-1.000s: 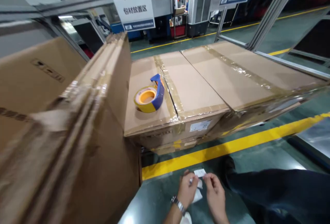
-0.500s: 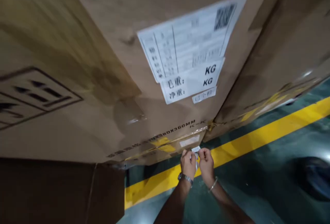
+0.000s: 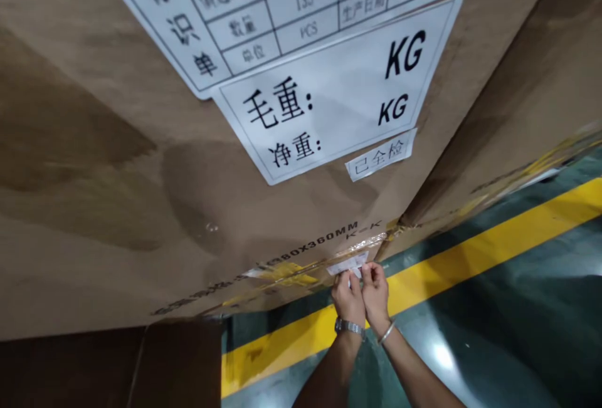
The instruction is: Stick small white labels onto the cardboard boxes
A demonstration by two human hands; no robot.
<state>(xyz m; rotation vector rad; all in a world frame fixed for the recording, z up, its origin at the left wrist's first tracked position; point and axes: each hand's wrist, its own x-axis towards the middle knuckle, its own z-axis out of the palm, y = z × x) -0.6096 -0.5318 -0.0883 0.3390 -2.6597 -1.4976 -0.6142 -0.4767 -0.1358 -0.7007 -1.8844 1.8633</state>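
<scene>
My left hand (image 3: 348,298), with a metal watch at its wrist, has its fingers pinched together low in the view. Beside it and nearly touching is my right hand (image 3: 376,292), a bangle on the wrist, also in a pinch. Between the fingertips shows the edge of a small white sticker (image 3: 356,272), mostly hidden by the fingers. Just beyond lies a white label (image 3: 345,264) on the lower carton. Above the hands rises a large cardboard carton (image 3: 301,207) bearing a big printed label (image 3: 348,94) and a small strip sticker (image 3: 380,155).
Another carton (image 3: 512,113) stands to the right across a narrow gap. Dark brown cardboard (image 3: 183,364) fills the lower left. A yellow line (image 3: 493,254) crosses the glossy green floor (image 3: 540,308). Yellow tape (image 3: 289,273) runs along the carton's lower edge.
My view has come closer to the big label, which looks larger and higher. Both hands, with the small sticker, have moved up against the lower carton's white label and closer together.
</scene>
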